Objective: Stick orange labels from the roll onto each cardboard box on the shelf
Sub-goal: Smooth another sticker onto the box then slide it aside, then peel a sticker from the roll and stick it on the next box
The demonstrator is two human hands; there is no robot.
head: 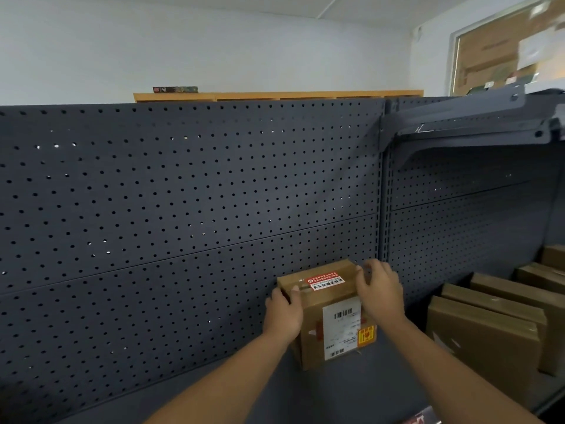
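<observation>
Brown corrugated cardboard fills the space between the two hands: a small upright cardboard box [328, 313] stands on the dark grey metal shelf [351, 390], just in front of the perforated dark grey back panel [183, 194]. The left hand [282, 315] grips the box's left edge, thumb hooked over the top corner. The right hand [380, 290] curls over the top right corner, fingers wrapped behind it. The hands are apart, one on each side, both clamped on the box.

On the box's front face sits a white shipping label with barcodes [342, 328], and at its lower right a small orange-yellow sticker [366, 335] with red marks, one corner reaching past the box edge. Across the top runs a red and white printed strip [325, 280]; its text is too small to read.

To the right, well apart from the hands, a row of flat brown cardboard boxes [489, 338] leans on the same shelf, the farthest ones cut off by the frame edge. The label roll cannot be made out. A red and white object [420, 419] at the bottom edge is cropped and unclear.
</observation>
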